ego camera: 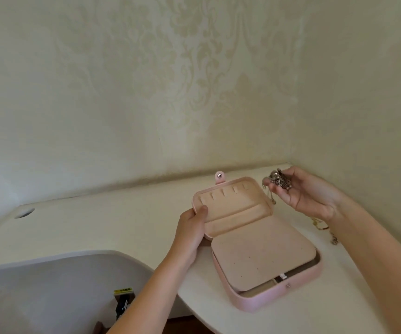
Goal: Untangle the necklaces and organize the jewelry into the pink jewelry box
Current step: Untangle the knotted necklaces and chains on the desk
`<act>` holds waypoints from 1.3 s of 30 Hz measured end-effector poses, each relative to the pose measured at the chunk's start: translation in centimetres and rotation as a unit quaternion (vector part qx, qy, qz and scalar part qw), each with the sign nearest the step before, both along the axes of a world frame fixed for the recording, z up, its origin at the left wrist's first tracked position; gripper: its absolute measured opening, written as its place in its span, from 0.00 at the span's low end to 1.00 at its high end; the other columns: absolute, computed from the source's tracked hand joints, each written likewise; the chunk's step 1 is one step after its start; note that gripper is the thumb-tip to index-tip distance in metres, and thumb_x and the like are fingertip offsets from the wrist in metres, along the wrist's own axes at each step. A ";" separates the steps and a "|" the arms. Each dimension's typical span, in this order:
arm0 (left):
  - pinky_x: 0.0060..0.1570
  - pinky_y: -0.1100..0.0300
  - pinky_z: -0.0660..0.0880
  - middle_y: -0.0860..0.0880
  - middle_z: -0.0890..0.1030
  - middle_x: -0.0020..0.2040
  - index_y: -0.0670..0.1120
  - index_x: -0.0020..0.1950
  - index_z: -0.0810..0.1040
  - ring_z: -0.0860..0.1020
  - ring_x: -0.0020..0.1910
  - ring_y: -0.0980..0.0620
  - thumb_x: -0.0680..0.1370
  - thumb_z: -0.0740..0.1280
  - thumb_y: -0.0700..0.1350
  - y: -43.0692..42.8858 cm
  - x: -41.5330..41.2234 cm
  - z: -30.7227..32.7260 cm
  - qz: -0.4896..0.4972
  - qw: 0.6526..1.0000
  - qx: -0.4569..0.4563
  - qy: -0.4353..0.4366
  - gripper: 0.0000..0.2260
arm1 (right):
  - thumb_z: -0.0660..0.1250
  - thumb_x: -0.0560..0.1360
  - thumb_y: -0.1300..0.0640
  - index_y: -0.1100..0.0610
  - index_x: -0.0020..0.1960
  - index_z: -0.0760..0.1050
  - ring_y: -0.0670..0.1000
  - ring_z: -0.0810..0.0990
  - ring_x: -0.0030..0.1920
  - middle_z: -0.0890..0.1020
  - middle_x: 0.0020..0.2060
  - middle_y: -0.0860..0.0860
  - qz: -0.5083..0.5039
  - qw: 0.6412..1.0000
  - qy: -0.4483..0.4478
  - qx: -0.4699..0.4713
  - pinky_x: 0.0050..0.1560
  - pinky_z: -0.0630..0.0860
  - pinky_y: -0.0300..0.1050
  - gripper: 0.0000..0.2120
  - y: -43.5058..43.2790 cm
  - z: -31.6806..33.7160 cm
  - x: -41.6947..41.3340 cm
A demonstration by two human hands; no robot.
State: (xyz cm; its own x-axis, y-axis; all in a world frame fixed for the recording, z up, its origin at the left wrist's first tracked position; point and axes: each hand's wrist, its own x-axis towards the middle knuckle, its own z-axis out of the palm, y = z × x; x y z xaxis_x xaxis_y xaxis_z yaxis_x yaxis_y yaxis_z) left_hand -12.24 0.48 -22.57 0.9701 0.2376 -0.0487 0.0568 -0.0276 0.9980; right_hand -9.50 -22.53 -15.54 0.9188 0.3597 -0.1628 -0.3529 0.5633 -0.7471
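The pink jewelry box lies open on the white desk, its beige lining showing. My left hand grips the left edge of the raised lid, thumb on the inner lining. A beige flap with small holes covers the lower tray. My right hand is held above the desk to the right of the lid, palm up, fingers curled round a tangled bunch of silver jewelry; a thin chain dangles from it. A gold chain lies on the desk under my right wrist.
The white desk sits in a corner of patterned cream walls, with a round cable hole at the far left. A curved cut-out in the desk's front edge shows grey floor and a dark object with a yellow label.
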 end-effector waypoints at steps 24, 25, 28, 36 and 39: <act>0.36 0.56 0.75 0.41 0.79 0.38 0.38 0.42 0.77 0.78 0.35 0.45 0.78 0.66 0.41 -5.0 17.3 1.2 -0.043 0.992 -0.075 0.089 0.08 | 0.63 0.80 0.53 0.60 0.39 0.72 0.52 0.70 0.27 0.73 0.26 0.50 -0.322 0.612 -0.456 -0.560 0.30 0.68 0.47 0.13 0.0 -2.7 1.1; 0.39 0.55 0.75 0.40 0.79 0.40 0.38 0.40 0.77 0.78 0.37 0.44 0.77 0.67 0.40 -4.6 17.6 0.9 -0.040 0.994 -0.060 0.083 0.07 | 0.63 0.79 0.53 0.59 0.39 0.72 0.53 0.70 0.27 0.73 0.26 0.50 -0.320 0.610 -0.461 -0.560 0.30 0.68 0.49 0.13 0.1 -2.8 1.2; 0.54 0.51 0.72 0.41 0.80 0.55 0.42 0.51 0.81 0.77 0.53 0.45 0.74 0.68 0.41 -4.0 16.4 1.7 -0.006 0.994 0.106 -0.005 0.08 | 0.64 0.79 0.54 0.59 0.39 0.73 0.50 0.69 0.27 0.71 0.26 0.48 -0.307 0.606 -0.474 -0.560 0.29 0.67 0.47 0.12 0.4 -3.3 1.5; 0.55 0.63 0.75 0.56 0.83 0.54 0.50 0.58 0.79 0.79 0.56 0.58 0.76 0.68 0.52 -6.1 3.0 5.0 -0.196 0.955 0.079 -0.208 0.13 | 0.64 0.79 0.60 0.53 0.45 0.80 0.40 0.75 0.33 0.80 0.34 0.44 -0.217 0.819 -0.384 -0.368 0.35 0.69 0.32 0.07 2.5 -2.6 -0.3; 0.44 0.62 0.78 0.49 0.84 0.46 0.43 0.57 0.78 0.83 0.46 0.52 0.74 0.69 0.49 -6.2 1.2 4.2 -0.251 0.953 0.045 -0.162 0.15 | 0.64 0.79 0.61 0.59 0.46 0.80 0.48 0.78 0.33 0.82 0.34 0.52 -0.113 0.880 -0.345 -0.306 0.35 0.77 0.45 0.07 3.3 -2.6 -1.0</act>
